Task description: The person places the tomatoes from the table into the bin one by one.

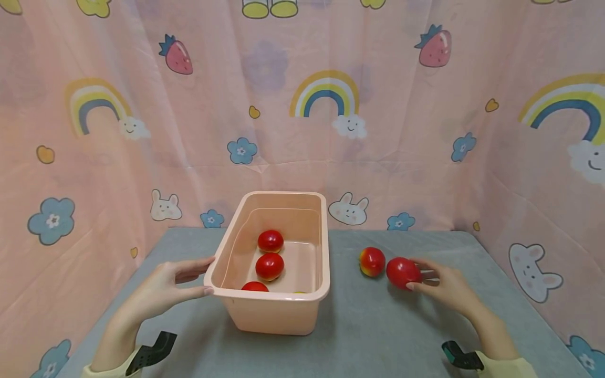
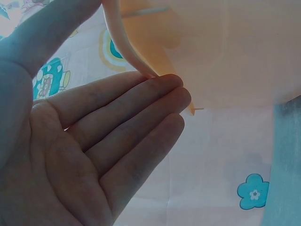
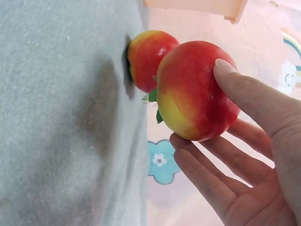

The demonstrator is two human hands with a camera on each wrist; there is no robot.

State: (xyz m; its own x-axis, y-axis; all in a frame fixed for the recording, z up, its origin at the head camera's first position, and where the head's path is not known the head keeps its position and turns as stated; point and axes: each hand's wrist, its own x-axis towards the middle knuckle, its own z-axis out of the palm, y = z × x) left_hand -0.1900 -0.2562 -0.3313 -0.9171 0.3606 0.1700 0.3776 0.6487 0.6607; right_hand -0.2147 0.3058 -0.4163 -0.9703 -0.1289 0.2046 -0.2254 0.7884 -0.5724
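Between thumb and fingers, my right hand (image 1: 449, 289) holds a glossy red-and-yellow fruit (image 3: 195, 92) with small green leaves. It is a little above the table, its shadow falling apart from it. A second such fruit (image 1: 372, 262) rests on the table just left of the held one. My left hand (image 1: 165, 286) touches the left front corner of a peach-coloured plastic bin (image 1: 271, 315), its fingers nearly straight in the left wrist view and its fingertips at the rim (image 2: 129, 52). Inside the bin lie several red fruits (image 1: 270, 266); its front wall partly hides the nearer ones.
A grey cloth-like surface covers the table (image 1: 368, 336). Behind and beside it hangs a pink curtain (image 1: 402, 173) printed with rainbows, rabbits and flowers. Each wrist wears a black band (image 1: 153, 354).
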